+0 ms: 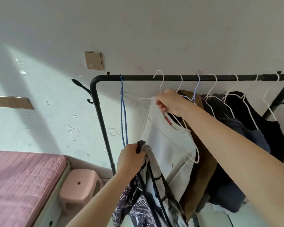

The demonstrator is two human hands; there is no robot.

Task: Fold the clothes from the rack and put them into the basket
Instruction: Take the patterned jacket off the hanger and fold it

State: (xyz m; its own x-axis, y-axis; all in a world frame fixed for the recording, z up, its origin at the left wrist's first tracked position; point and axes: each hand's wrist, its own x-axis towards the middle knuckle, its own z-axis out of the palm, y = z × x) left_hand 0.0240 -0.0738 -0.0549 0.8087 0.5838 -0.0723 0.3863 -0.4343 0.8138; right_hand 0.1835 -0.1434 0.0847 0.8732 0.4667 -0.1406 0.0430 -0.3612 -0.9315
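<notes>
Right hand (168, 102) is up just under the black rack bar (154, 77), fingers curled and pinching the white wire hanger (161, 86) at its neck together with the collar edge of the white t-shirt (169, 145); hanger hook sits in front of the bar, can't tell if it's on or off it. T-shirt hangs straight down from that grip, red neck label just below the fingers. Left hand (129, 158) is lower and to the left of the shirt, fist closed round a bunched dark patterned garment (138, 205) with grey cloth and black straps trailing down from the grip. Right of the right-hand grip, on the same bar: brown garment (202, 161), navy garment (246, 145), black garment (259, 115), each on white hangers. Blue cord (123, 112) hangs off the bar above the left hand. Pink stool (80, 185) and pink mattress (23, 182) lower left of the left hand. Basket not in view
</notes>
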